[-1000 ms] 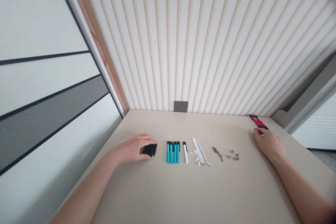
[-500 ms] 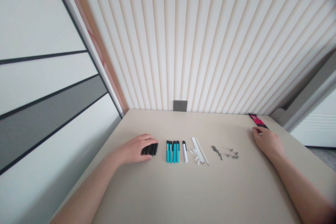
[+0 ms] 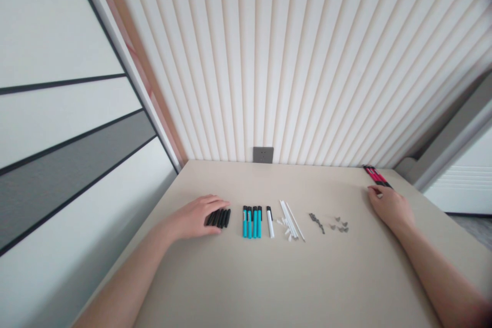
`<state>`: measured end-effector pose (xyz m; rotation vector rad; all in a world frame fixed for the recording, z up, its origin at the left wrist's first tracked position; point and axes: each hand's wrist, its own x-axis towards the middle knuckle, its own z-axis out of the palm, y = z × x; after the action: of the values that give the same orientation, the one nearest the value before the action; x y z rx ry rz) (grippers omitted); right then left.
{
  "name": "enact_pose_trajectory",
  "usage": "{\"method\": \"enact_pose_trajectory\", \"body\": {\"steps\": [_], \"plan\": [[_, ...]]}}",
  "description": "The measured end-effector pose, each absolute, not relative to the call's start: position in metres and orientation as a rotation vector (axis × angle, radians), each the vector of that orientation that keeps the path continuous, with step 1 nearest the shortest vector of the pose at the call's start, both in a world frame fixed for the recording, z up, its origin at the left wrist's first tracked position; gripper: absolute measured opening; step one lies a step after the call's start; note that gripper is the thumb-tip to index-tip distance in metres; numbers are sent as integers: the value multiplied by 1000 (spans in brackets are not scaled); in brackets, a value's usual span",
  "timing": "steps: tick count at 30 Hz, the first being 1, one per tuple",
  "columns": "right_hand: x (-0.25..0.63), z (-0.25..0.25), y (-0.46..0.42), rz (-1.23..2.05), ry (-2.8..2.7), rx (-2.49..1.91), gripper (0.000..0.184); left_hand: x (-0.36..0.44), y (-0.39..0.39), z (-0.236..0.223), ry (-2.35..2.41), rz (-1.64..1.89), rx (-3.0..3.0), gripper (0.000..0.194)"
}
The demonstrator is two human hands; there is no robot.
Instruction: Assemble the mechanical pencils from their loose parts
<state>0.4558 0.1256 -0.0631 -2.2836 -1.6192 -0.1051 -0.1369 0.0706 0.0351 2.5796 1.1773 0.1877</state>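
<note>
My left hand (image 3: 196,217) rests on the table with thumb and fingers spread around a row of several short black tubes (image 3: 221,218); the hand partly hides the leftmost ones. Just right of them lie several turquoise pen barrels with black clip ends (image 3: 252,222), side by side. A single white barrel with a black clip end (image 3: 270,222) comes after. My right hand (image 3: 390,206) rests on its side at the far right, fingers curled with the thumb and fingertips together and nothing visible in them. Beyond its fingers lie red and black pens (image 3: 374,174), partly covered.
Several thin white refills (image 3: 291,220) lie right of the white barrel, with small white pieces (image 3: 283,222) among them. Farther right are dark springs or small metal bits (image 3: 317,222) and small grey clear-looking tips (image 3: 340,225). A ribbed wall with a grey socket (image 3: 263,155) bounds the table's back.
My left hand has loosened and drawn slightly left, its fingers and thumb now showing more of the black tubes. My right hand stays in place; the view shifts very slightly.
</note>
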Motion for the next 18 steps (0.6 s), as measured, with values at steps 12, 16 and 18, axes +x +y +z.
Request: {"method": "enact_pose_trajectory", "body": {"steps": [12, 16, 18], "plan": [[456, -63, 126, -81, -1626, -2308, 40, -141, 73, 35, 1171, 207, 2633, 47], [456, -64, 126, -96, -1638, -2284, 42, -140, 71, 35, 1215, 266, 2660, 47], [455, -63, 125, -109, -1639, -2279, 42, -138, 70, 34, 1229, 309, 2686, 48]]}}
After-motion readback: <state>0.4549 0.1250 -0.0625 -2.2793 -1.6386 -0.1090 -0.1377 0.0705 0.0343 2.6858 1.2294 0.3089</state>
